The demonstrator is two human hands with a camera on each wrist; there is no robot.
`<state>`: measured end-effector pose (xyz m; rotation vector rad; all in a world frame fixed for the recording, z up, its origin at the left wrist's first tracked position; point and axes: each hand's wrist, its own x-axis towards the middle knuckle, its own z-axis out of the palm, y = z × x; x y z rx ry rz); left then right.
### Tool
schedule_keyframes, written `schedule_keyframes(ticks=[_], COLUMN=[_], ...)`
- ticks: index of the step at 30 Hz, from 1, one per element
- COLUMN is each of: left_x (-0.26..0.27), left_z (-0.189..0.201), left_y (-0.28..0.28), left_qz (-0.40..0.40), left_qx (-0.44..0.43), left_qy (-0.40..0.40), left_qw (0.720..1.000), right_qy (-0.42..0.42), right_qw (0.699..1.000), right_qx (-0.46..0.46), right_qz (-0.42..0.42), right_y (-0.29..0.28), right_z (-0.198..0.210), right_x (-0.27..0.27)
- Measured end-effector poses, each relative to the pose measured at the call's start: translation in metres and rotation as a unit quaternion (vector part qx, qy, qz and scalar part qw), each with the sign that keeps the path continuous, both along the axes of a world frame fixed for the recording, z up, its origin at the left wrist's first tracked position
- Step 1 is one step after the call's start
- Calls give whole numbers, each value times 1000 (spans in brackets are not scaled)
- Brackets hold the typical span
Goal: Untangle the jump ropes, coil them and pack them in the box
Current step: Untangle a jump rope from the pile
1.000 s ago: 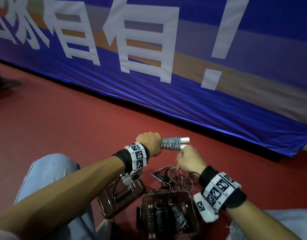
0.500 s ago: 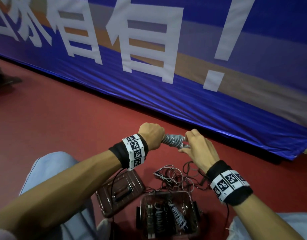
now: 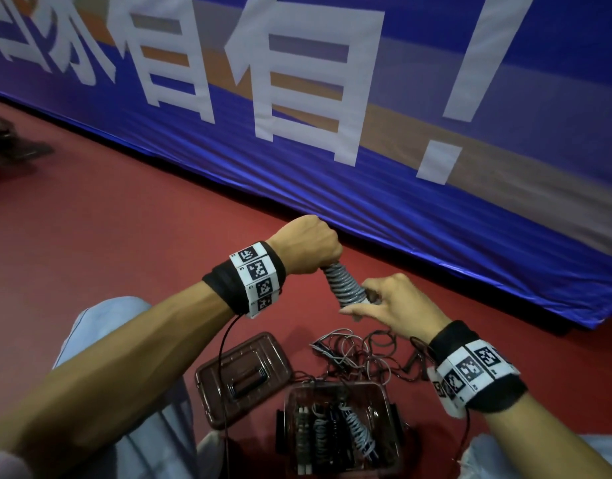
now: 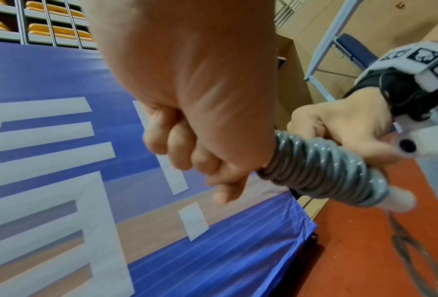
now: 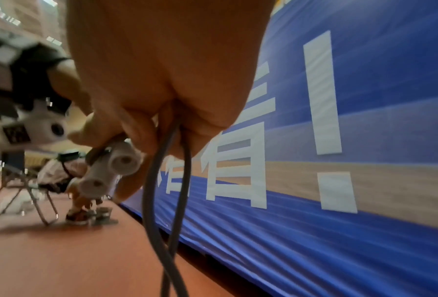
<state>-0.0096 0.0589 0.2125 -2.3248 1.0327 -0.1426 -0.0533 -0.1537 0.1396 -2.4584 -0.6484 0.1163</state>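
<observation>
Nearest the person sits the open box (image 3: 387,399), coiled ropes already inside; just beyond it lies the tangle of loose ropes (image 3: 359,350); above that tangle the left hand (image 3: 306,247) fists the white handles, and the right hand (image 3: 397,305) pinches the grey cord's tail by the wound coil (image 3: 342,285); best keep the tail taut and tuck it under the last turn before lowering the coil into the box.

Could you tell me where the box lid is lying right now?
In the head view the lid lies on the red floor, just left of the open box, below the left hand.
</observation>
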Motion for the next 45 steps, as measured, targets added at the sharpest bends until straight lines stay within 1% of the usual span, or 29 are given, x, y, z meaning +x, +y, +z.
schedule_keyframes(ticks=[2,4,5,7,9,12,15,19,21,24,26,28,30,31,32,35,36,37,38,39,41,42,45], left_x=[4,9,11,14,18,20,22,23,24,21,20,18,14,11,9,1,0,-1,-2,-2,-1,0,2], left_z=[3,5,5,5,3,2,0,-4,-9,-18,-26,-32,-33,-31,-28,-18,-17,-16,-16,-16,-18,-19,-26], left_y=[5,8,10,15,21,27,28,26,21,12,4,-4,-10,-14,-18,-38,-44,-48,-51,-53,-57,-59,-64], left_qz=[-46,-101,-131,-181,-183,-131,-71,-1,32,64,81,96,104,104,99,88,95,108,122,136,163,179,226], left_qx=[6,-12,-33,-100,-172,-266,-344,-417,-451,-518,-554,-574,-600,-622,-650,-721,-732,-737,-736,-731,-720,-717,-709], left_qy=[-25,-66,-81,-89,-98,-90,-71,-27,5,61,97,122,139,148,158,209,226,236,239,239,238,238,239], left_qw=[999,993,988,974,963,951,933,908,892,851,823,804,781,762,736,655,636,625,621,624,631,630,624], right_qy=[81,158,191,247,283,307,298,257,238,218,211,203,180,163,145,115,112,111,110,108,111,113,115], right_qw=[996,985,977,958,939,906,879,881,871,842,827,819,817,817,813,785,778,775,776,779,793,799,793], right_qx=[39,74,94,141,189,282,367,395,428,493,520,533,542,549,560,609,618,621,621,616,592,581,573], right_qz=[0,8,20,45,59,69,61,41,32,-10,-38,-62,-78,-74,-60,9,10,-2,-24,-48,-89,-108,-171], right_y=[8,13,14,14,11,7,6,5,5,8,9,8,6,5,4,0,-1,-2,-3,-4,-4,-2,7], right_z=[7,11,13,18,25,35,40,49,53,59,62,66,74,81,88,110,114,115,114,110,98,91,75], right_x=[-4,-7,-9,-10,-11,-13,-14,-11,-11,-12,-12,-13,-15,-16,-18,-21,-21,-19,-16,-12,-3,0,6])
